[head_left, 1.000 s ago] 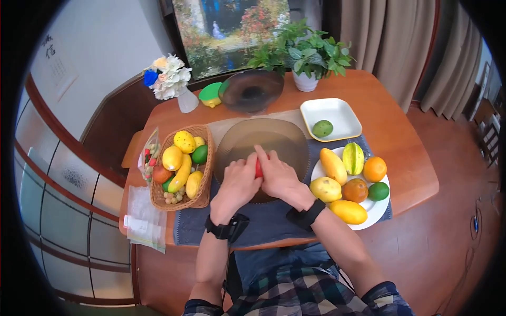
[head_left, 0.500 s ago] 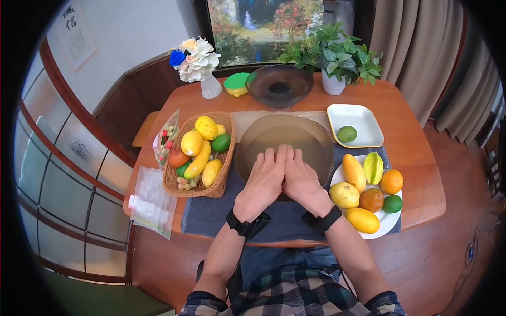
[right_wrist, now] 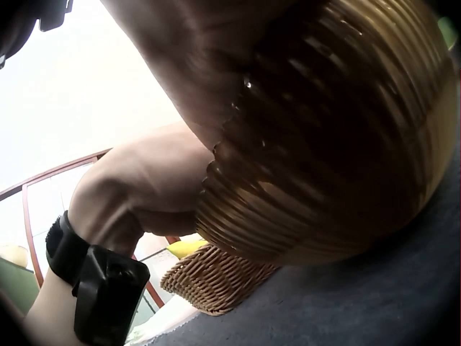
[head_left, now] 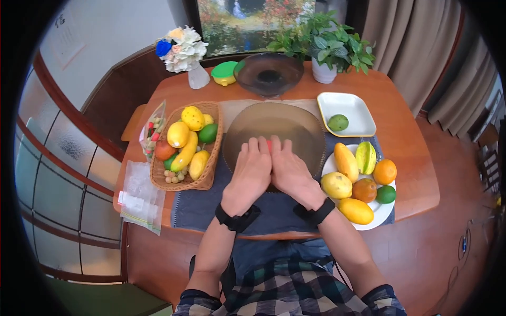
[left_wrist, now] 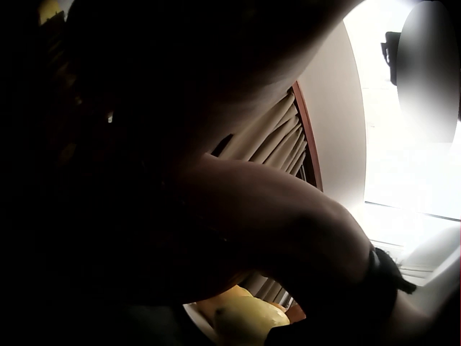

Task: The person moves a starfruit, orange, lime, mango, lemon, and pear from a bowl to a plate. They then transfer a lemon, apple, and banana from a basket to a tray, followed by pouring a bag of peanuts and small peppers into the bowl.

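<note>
Showing between the left hand (head_left: 252, 167) and right hand (head_left: 290, 167), a small red thing (head_left: 269, 145) sits over the ribbed brown glass dish (head_left: 274, 118) — fingers curled round it, tips hidden. Wicker fruit basket (head_left: 212, 160) left, smooth white plate (head_left: 377, 215) right — dark glass bowl (head_left: 250, 79) beyond.

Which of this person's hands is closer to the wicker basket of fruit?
The left hand. It is over the near part of the brown bowl, to the right of the basket. The right hand is beside it, farther from the basket.
</note>
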Motion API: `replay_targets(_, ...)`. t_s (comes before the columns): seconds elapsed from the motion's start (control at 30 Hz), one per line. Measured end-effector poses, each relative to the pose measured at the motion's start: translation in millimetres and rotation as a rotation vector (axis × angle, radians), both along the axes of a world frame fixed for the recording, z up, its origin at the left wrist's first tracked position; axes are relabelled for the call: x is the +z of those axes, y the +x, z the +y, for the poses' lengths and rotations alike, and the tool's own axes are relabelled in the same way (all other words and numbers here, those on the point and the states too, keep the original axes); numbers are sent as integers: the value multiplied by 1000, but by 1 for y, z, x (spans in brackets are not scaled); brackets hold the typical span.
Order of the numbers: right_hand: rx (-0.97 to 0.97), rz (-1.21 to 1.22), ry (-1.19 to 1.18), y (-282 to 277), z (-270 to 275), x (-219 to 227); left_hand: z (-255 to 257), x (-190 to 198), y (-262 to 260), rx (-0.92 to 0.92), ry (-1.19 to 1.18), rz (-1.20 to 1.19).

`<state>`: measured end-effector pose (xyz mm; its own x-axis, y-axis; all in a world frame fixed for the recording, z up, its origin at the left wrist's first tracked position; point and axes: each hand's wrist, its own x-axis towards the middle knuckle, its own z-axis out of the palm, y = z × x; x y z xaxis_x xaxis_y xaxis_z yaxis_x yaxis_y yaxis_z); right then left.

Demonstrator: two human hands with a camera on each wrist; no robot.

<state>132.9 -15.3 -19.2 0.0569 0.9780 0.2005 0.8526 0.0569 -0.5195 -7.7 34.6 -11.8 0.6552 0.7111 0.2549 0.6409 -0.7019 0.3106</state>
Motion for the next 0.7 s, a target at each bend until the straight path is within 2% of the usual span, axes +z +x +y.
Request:
replay_targets(0.03, 47, 53, -7, 0, -1, 1, -1, 2, -2, -29, -83, -25)
replay_targets(0.07, 45, 68, 31, 0, -1, -5, -3, 2, -3, -70, -62, -114)
replay_targets(0.2, 43, 120, -4, 2, 0, 0, -3, 8, -3, -48, -177, -92)
replay_targets(0.27, 25, 136, -44, 3, 1, -1, -1, 15, -1, -8, -286, 7)
replay_targets(0.4, 27, 176, -65, 7, 5, -7, 5, 12, -5, -19, -276, 11)
replay_targets(0.47, 71, 221, -89, 7, 2, -2, 3, 13, -8, -53, -12, 87)
replay_targets(0.6, 7, 221, -119, 2, 4, -6, 4, 18, -9, -41, 1, 122)
replay_targets(0.67, -24, 221, -149, 3, 6, -4, 1, 25, -7, -31, -136, 90)
replay_targets(0.7, -23, 221, -145, 3, 5, -1, 1, 25, -5, -31, -132, 90)
